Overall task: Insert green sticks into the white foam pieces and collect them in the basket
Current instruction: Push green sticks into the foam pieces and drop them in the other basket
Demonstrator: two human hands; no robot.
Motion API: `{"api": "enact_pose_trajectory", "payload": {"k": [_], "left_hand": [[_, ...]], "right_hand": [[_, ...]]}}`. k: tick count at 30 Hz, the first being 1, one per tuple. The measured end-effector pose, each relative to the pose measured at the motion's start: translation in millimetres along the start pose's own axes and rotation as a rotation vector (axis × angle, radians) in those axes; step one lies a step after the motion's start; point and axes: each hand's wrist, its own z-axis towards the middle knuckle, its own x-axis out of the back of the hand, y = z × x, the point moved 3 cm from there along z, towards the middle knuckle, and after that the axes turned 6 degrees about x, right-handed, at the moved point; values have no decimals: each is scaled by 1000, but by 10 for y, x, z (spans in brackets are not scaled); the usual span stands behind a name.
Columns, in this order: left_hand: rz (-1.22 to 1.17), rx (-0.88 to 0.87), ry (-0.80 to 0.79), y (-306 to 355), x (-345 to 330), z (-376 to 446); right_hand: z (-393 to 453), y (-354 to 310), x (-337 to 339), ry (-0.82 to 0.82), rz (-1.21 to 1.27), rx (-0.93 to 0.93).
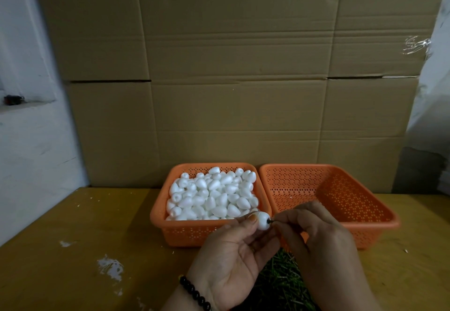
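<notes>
Your left hand (233,250) sits low and just left of the middle of the frame, palm turned up toward you, with its thumb and fingertips pinching a white foam piece (263,220) in front of the near wall of the left basket (185,234). Your right hand (319,240) comes in from the lower right with its fingers curled, pinching a green stick (270,222) whose short dark end meets the right side of that foam piece; how deep the stick sits in the foam cannot be told. A bracelet (194,295) of dark beads circles your left wrist near the bottom edge. The left basket, orange and perforated, lies a little left of the middle of the frame and is heaped with loose foam pieces (214,194), white and egg-shaped. Touching it on the right is a second orange basket (341,196) of the same kind, its floor showing only a tiny white speck. Between and below your hands, at the bottom middle of the frame, lies a pile of green sticks (280,276) on the yellowish table (85,237), which carries white scuffs at the lower left. A wall of brown cardboard (231,67) fills the upper frame behind the baskets.
</notes>
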Motion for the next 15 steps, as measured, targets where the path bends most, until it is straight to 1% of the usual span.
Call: {"api": "enact_pose_trajectory", "payload": {"k": [15], "left_hand": [[-10,-8,-27,-20,-36,-15]], "right_hand": [[-5,7,-23,-45,-3,3]]}}
